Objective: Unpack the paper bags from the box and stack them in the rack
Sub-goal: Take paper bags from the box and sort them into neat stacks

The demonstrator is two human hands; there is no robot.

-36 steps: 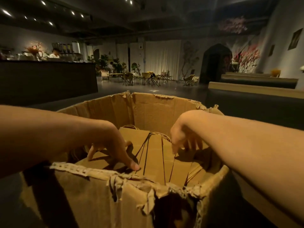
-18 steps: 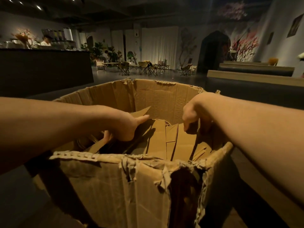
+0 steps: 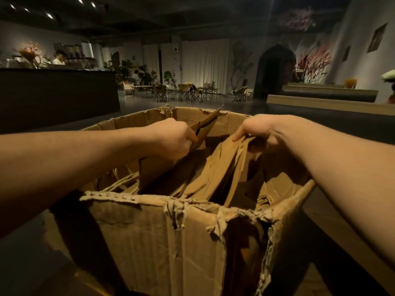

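Two hands lift paper bags from one torn box [image 3: 162,238]

In a dim café with a dark counter [image 3: 57,92], the left hand [image 3: 171,142] has a closed grip on one flat bag [image 3: 171,165]; the right hand [image 3: 258,131] pinches a bunch of bags [image 3: 215,174], too many to count.

box [image 3: 162,238] bottom cropped, rack unseen

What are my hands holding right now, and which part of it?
The left hand grips a bundle of flat paper bags by its upper edge. The right hand pinches the top edges of another bundle.
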